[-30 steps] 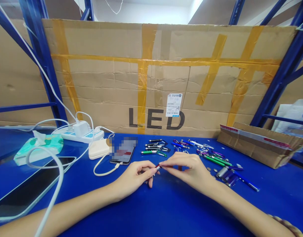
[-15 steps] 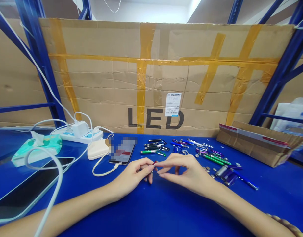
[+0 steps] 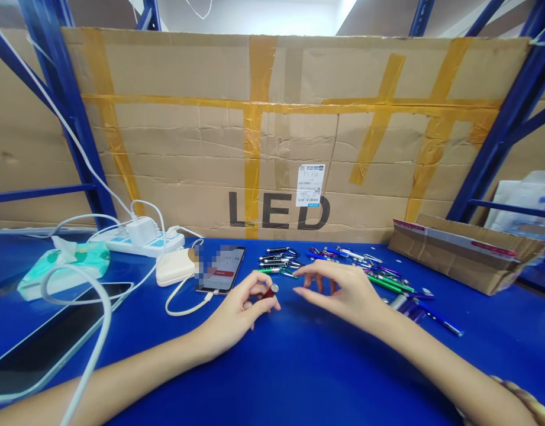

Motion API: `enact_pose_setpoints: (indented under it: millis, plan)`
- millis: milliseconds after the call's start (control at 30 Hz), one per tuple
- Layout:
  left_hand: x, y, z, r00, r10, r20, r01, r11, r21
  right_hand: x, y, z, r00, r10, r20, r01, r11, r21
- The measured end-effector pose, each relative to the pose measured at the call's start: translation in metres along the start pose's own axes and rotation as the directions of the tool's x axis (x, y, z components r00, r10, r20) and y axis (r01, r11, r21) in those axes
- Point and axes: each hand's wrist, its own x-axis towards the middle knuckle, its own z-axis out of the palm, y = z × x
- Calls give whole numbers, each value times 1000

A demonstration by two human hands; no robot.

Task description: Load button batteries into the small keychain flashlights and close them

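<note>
My left hand (image 3: 250, 302) is closed around a small red mini flashlight (image 3: 270, 291), its round silver end facing up between thumb and fingers. Most of its body is hidden by the fingers. To the right, my right hand (image 3: 338, 287) hovers over the blue table, thumb and index finger apart and nothing visible between them. Just behind the hands lies a group of black and green mini flashlights (image 3: 274, 263) with carabiner clips. Past my right hand is a loose pile with green tubes (image 3: 390, 284), a blue tube (image 3: 441, 319) and other small metal parts, partly hidden by that hand.
A phone (image 3: 223, 272) is cabled beside a cream power bank (image 3: 174, 266). Further left are a power strip (image 3: 165, 244), a tissue pack (image 3: 63, 269), a larger phone (image 3: 54, 340) and a looping white cable (image 3: 104, 331). An open cardboard box (image 3: 458, 254) stands at right.
My right hand has drawn away to the right from my left, and its fingers have spread apart. The red flashlight in my left hand now shows its silver end upward.
</note>
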Motion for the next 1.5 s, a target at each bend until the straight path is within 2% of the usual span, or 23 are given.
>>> enact_pose_setpoints:
  millis: [100, 200, 267, 300, 367, 500, 600, 667, 867, 1233, 1500]
  plan:
    - [-2, 2, 0, 997, 33, -76, -37, 998, -49, 2, 15, -14, 984, 86, -156, -116, 974, -194]
    - [-2, 3, 0, 988, 46, -144, -55, 997, -57, 3, 35, -36, 907, 216, -361, -320, 911, -259]
    - [-2, 2, 0, 984, 55, -172, -66, 996, -60, 2, 47, -49, 862, 318, -396, -443, 851, -281]
    - [-2, 2, 0, 984, 53, -171, -64, 996, -60, 1, 51, -53, 852, 377, -363, -491, 815, -308]
    - [-1, 2, 0, 985, 42, -166, -52, 997, -59, -1, 58, -58, 837, 498, -226, -546, 736, -400]
    - [-1, 4, 0, 987, 20, -157, -28, 998, -49, -5, 66, -53, 753, 655, 63, -515, 647, -561]
    - [-1, 5, 1, 989, 18, -149, -25, 999, -48, -8, 69, -47, 691, 704, 164, -500, 629, -595]
    - [-1, 5, 1, 989, 15, -144, -22, 999, -46, -10, 72, -44, 672, 718, 183, -506, 625, -595]
    - [0, 4, 1, 990, 8, -138, -11, 1000, -23, -11, 81, -35, 673, 711, 207, -515, 650, -558]
    - [-1, 4, 0, 994, -2, -106, 1, 1000, -4, -18, 97, -14, 753, 618, 226, -550, 780, -300]
    - [-3, 5, -1, 995, 27, -99, -30, 999, -24, -21, 97, -12, 744, 624, 237, -592, 781, -198]
